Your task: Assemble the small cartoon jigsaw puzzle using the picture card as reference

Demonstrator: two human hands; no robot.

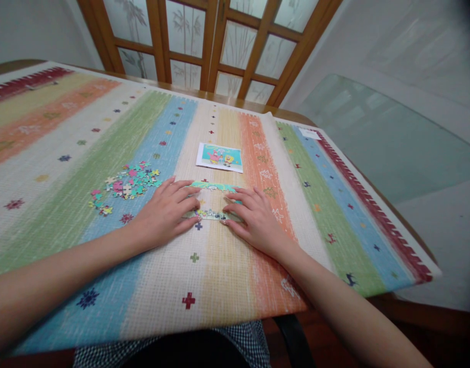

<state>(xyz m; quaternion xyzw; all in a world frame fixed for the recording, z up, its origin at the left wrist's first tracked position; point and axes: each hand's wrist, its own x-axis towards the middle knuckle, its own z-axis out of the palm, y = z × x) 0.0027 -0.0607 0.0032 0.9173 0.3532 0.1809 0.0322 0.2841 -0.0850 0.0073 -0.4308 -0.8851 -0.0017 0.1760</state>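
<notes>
Both my hands lie on a striped cloth (104, 153) that covers the table. My left hand (166, 209) rests flat, fingers stretched right, fingertips on the left ends of two thin joined puzzle strips (211, 200). My right hand (255, 217) lies flat opposite, fingers stretched left onto the strips' right ends. The upper strip (214, 186) is teal; the lower one (210, 214) is pale with dark marks. A pile of loose puzzle pieces (127, 185) lies just left of my left hand. A small cartoon reference picture (220, 157) lies beyond the strips.
Wooden-framed frosted glass doors (211, 46) stand behind the table. A glass tabletop (392, 138) sits to the right, past the cloth's red edge. A white label (309, 134) is at the cloth's far right corner. The near edge of the table is by my lap.
</notes>
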